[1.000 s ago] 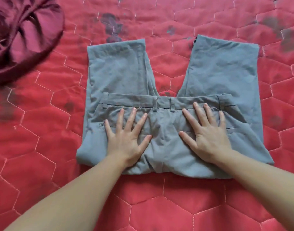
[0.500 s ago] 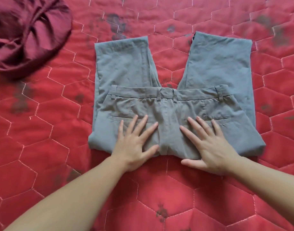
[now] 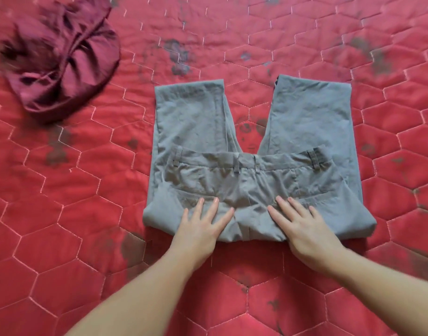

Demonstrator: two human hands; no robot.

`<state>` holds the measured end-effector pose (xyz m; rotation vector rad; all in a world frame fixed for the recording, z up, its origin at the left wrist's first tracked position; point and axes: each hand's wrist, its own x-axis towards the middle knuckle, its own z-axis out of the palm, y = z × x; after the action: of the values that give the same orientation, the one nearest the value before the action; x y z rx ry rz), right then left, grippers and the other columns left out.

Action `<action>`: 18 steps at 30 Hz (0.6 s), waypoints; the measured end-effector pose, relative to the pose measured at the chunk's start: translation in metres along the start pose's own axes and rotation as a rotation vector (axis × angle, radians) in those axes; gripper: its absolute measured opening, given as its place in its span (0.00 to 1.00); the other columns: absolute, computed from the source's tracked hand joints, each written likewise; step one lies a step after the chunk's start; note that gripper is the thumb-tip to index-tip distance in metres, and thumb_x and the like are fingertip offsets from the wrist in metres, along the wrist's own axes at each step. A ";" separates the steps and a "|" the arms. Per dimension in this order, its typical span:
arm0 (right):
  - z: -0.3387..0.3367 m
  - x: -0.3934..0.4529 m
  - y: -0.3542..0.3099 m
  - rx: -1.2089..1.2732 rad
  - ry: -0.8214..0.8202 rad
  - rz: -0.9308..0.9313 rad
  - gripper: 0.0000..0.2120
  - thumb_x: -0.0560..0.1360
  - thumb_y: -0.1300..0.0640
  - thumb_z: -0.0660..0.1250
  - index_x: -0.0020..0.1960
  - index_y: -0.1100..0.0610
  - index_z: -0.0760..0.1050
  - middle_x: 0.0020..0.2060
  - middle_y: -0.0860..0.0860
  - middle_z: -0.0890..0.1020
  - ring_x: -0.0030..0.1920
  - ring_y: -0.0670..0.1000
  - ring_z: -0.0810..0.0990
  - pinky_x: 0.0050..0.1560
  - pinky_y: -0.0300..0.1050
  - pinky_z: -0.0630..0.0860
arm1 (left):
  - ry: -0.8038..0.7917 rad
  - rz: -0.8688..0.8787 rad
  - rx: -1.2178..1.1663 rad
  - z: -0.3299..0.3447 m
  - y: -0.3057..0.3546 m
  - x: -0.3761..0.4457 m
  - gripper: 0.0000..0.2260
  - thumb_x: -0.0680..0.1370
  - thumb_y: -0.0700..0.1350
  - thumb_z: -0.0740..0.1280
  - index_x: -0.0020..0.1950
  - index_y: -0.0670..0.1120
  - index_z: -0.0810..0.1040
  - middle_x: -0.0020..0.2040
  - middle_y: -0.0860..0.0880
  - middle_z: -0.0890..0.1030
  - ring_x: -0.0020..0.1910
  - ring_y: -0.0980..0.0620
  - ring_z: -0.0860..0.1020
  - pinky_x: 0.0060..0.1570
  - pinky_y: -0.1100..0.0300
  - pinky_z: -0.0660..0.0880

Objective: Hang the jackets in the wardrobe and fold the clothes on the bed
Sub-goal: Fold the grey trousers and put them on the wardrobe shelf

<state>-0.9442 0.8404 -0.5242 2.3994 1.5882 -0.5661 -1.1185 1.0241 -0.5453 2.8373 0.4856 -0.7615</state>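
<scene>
Pressing flat, the left hand (image 3: 200,226) and right hand (image 3: 305,226) lie spread on the trousers' (image 3: 251,170) near fold, mid-bed (image 3: 62,214); half folded. Far left, a blurred maroon garment (image 3: 62,59), seemingly unfolded, waits.

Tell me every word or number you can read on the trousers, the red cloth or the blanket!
There are none to read.
Grey trousers: no label, brand tag or print shows on the side facing up.
Dark red cloth: crumpled and blurred, no writing visible.
Red quilt: only stitched hexagons and dark faded patches, which are not letters.
Left hand and right hand lie flat on the trousers and cover a little fabric.
</scene>
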 end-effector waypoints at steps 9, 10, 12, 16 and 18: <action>0.010 -0.039 -0.009 0.098 -0.165 -0.036 0.39 0.71 0.28 0.53 0.77 0.45 0.60 0.77 0.50 0.60 0.74 0.54 0.63 0.63 0.61 0.65 | 0.089 0.055 -0.080 -0.021 0.034 -0.015 0.33 0.68 0.69 0.54 0.73 0.61 0.61 0.75 0.50 0.62 0.75 0.44 0.58 0.71 0.33 0.42; 0.009 -0.036 -0.004 0.127 -0.120 -0.050 0.37 0.72 0.28 0.51 0.75 0.45 0.63 0.75 0.50 0.64 0.72 0.54 0.67 0.61 0.60 0.68 | 0.149 0.100 -0.065 -0.029 0.039 -0.002 0.31 0.69 0.67 0.56 0.72 0.60 0.64 0.74 0.49 0.65 0.74 0.44 0.61 0.71 0.34 0.45; 0.006 -0.024 0.012 0.138 -0.007 -0.049 0.30 0.73 0.35 0.56 0.69 0.49 0.72 0.69 0.52 0.74 0.65 0.55 0.76 0.55 0.56 0.74 | 0.220 0.150 -0.030 -0.040 0.052 0.026 0.29 0.74 0.63 0.58 0.74 0.60 0.63 0.78 0.49 0.60 0.76 0.43 0.58 0.72 0.35 0.44; -0.007 0.020 0.064 0.158 0.184 0.144 0.28 0.69 0.53 0.70 0.69 0.54 0.72 0.69 0.54 0.73 0.66 0.57 0.74 0.59 0.56 0.70 | 0.167 0.093 -0.079 -0.038 0.082 0.083 0.30 0.78 0.67 0.51 0.77 0.64 0.46 0.80 0.52 0.43 0.78 0.42 0.39 0.69 0.36 0.30; -0.015 0.046 0.090 0.137 0.214 0.181 0.29 0.71 0.55 0.68 0.72 0.53 0.68 0.71 0.53 0.70 0.69 0.56 0.69 0.62 0.55 0.66 | 0.175 0.065 -0.107 -0.032 0.094 0.102 0.31 0.76 0.70 0.49 0.76 0.66 0.43 0.80 0.52 0.40 0.77 0.40 0.35 0.67 0.36 0.27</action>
<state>-0.8424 0.8490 -0.5334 2.7513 1.4288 -0.4081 -0.9876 0.9714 -0.5630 2.8169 0.4412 -0.4631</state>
